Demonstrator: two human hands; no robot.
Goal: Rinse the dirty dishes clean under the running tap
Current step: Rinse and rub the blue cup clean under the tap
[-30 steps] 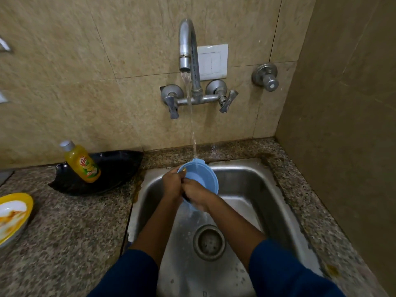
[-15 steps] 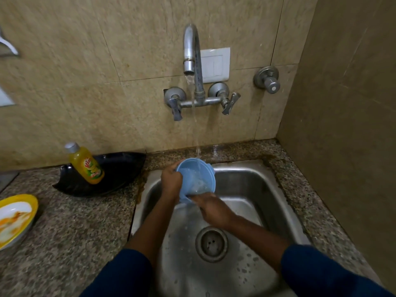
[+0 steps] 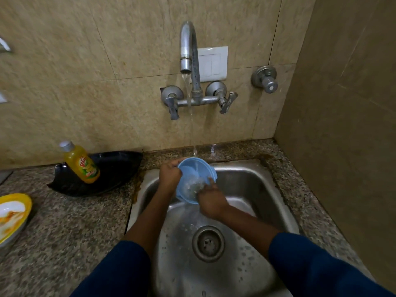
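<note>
A light blue bowl [image 3: 190,168] is tilted over the steel sink [image 3: 252,181], its opening facing me. Water runs from the tap [image 3: 187,46] and falls straight into it. My left hand [image 3: 170,174] grips the bowl's left rim. My right hand [image 3: 211,201] is at the lower right of the bowl with its fingers reaching inside against the wet inner wall. A yellow-rimmed plate [image 3: 12,213] smeared with orange food lies on the counter at the far left.
A yellow dish soap bottle [image 3: 82,163] leans in a black leaf-shaped dish [image 3: 115,172] left of the sink. The granite counter [image 3: 70,228] surrounds the sink. A tiled wall stands close on the right. The drain [image 3: 208,243] sits mid-basin.
The bowl has turned from edge-on to open-side toward me and now catches the stream. My right hand has moved from behind the bowl to its inside.
</note>
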